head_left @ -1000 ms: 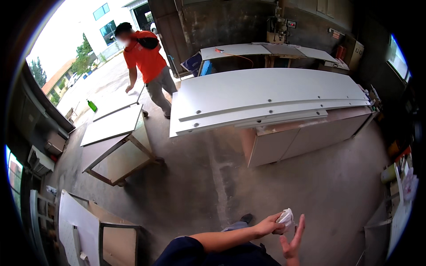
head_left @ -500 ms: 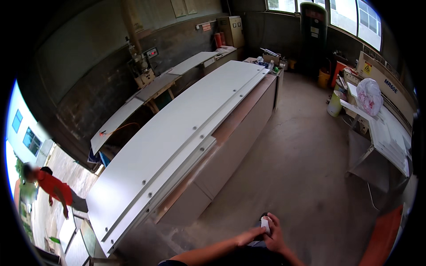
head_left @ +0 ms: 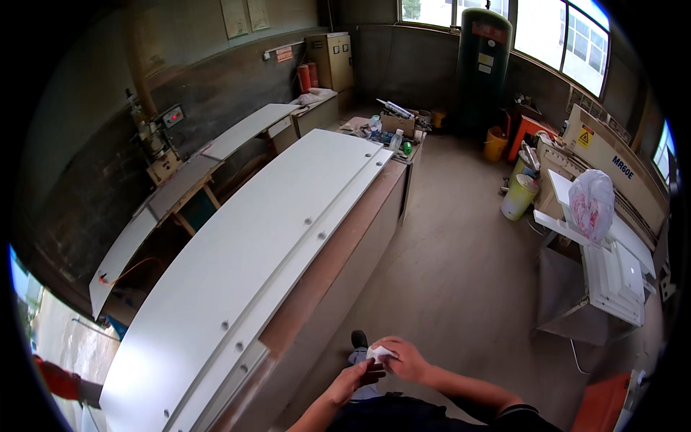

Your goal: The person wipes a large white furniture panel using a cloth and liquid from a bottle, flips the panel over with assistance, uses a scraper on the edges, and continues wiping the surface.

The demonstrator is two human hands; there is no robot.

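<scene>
Low in front of my body, my right hand [head_left: 407,360] is closed on a small white crumpled piece [head_left: 379,353], which looks like paper or cloth. My left hand [head_left: 353,379] is just below and to the left of it, fingers stretched toward the right hand. Whether those fingers touch the white piece is hard to tell. To the left of both hands, long white panels [head_left: 237,252] with round holes along their edges lie stacked on a long workbench [head_left: 338,259]. Neither hand touches the panels.
Along the left wall runs a lower bench [head_left: 173,191]. Bottles and a caulking tube [head_left: 394,108] clutter the workbench's far end. On the right, a plastic bag [head_left: 592,205] sits among white sheets before a machine [head_left: 612,162]. A pail [head_left: 520,196] stands on the floor.
My view has turned right and down. My hands, together around the white piece before, have partly separated, with the right still holding it. The person in red at the left is now mostly out of view.
</scene>
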